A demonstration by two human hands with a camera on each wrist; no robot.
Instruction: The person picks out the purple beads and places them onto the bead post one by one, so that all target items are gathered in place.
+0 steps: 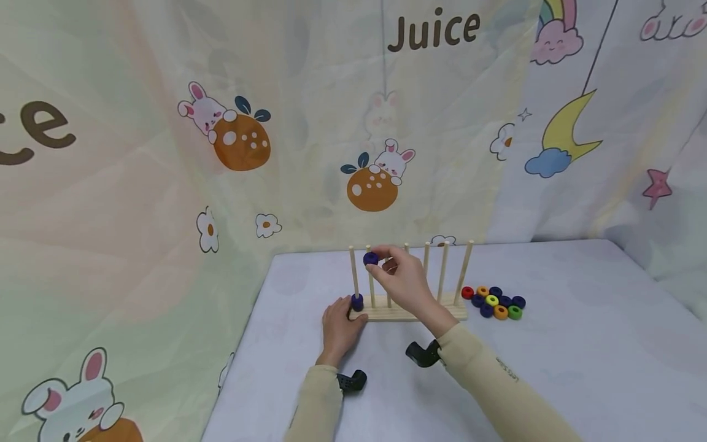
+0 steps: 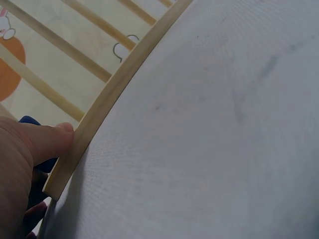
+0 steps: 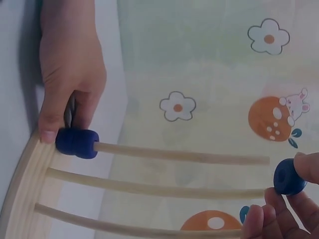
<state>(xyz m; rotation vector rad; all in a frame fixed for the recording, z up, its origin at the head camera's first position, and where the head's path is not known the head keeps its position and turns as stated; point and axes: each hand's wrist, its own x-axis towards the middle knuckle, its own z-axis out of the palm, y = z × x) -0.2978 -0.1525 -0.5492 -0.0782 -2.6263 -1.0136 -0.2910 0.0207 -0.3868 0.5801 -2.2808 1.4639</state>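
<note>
A wooden peg rack (image 1: 381, 314) with upright pegs stands on the table. My left hand (image 1: 339, 328) grips the left end of its base, thumb (image 2: 62, 137) on the front edge and the other fingers behind. Two blue beads (image 3: 77, 143) sit stacked at the bottom of the leftmost peg, beside that hand. High up, my right hand (image 1: 405, 279) pinches another blue bead (image 1: 370, 259) between thumb and fingers. In the right wrist view this bead is close to the tip of the second peg (image 3: 199, 190); whether they touch I cannot tell.
To the right of the rack lies a group of loose beads (image 1: 491, 300) in blue, red, orange, yellow and green. A white cloth covers the table (image 1: 580, 344). Behind it hangs a printed curtain (image 1: 309, 184). Black curved pieces (image 1: 422, 354) stick out at both wrists.
</note>
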